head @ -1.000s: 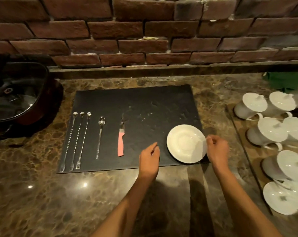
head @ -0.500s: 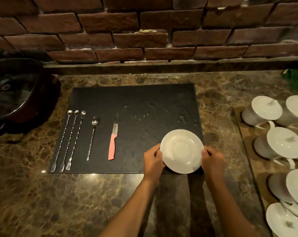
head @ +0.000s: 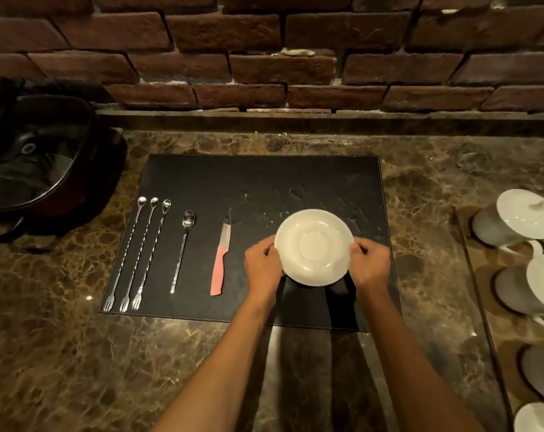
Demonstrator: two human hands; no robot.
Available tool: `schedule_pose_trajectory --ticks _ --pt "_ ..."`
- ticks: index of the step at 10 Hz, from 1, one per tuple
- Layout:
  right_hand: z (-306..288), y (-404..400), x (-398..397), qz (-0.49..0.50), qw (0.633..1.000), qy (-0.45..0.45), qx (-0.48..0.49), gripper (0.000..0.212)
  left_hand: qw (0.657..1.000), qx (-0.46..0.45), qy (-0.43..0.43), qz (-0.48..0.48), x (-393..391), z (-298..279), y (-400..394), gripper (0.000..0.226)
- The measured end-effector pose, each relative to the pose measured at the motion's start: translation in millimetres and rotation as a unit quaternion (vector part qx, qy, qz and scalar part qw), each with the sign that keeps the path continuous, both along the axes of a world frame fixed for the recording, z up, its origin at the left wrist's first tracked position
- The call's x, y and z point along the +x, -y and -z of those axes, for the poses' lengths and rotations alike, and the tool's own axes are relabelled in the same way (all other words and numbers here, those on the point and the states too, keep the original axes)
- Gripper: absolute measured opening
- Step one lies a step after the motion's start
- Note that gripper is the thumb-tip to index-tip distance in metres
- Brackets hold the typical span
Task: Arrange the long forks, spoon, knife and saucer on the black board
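Note:
A black board (head: 264, 182) lies on the marble counter. Three long forks (head: 136, 254) lie side by side at its left end, tines toward me. To their right lie a slim spoon (head: 183, 247) and then a knife (head: 221, 260) with a pink handle. A white saucer (head: 313, 247) is over the right part of the board, held by both hands. My left hand (head: 263, 266) grips its left rim and my right hand (head: 369, 265) grips its right rim. I cannot tell whether the saucer touches the board.
White cups and saucers (head: 520, 219) stand on a tray at the right edge. A dark pot with a glass lid (head: 30, 163) sits at the far left. A brick wall (head: 280, 51) runs along the back of the counter.
My left hand closed on the saucer's left rim. Both hands carried the saucer from the board's front right corner up and inward over the board.

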State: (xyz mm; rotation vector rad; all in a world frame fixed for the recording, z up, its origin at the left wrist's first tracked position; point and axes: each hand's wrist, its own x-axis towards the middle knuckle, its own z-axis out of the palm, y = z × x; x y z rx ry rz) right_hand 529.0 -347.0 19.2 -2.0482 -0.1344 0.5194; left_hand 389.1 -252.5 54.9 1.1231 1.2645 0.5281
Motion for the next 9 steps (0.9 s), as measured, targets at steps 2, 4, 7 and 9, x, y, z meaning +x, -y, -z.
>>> schedule_pose_trajectory --ticks 2,4,7,9 --pt "9 -9 0 -0.001 1.000 0.006 -0.022 0.020 1.000 0.001 0.006 0.002 0 4 -4 0.026" --pt "8 -4 -2 -0.037 0.999 0.031 0.002 0.024 0.999 0.027 0.013 0.011 -3 7 -3 0.031" --pt "5 -1 -4 -0.026 0.999 0.025 -0.006 0.022 0.999 0.030 -0.019 0.009 -3 14 -7 0.039" --pt "3 4 -4 0.016 0.998 -0.053 -0.002 0.016 0.993 0.045 -0.108 0.014 -20 15 -11 0.029"
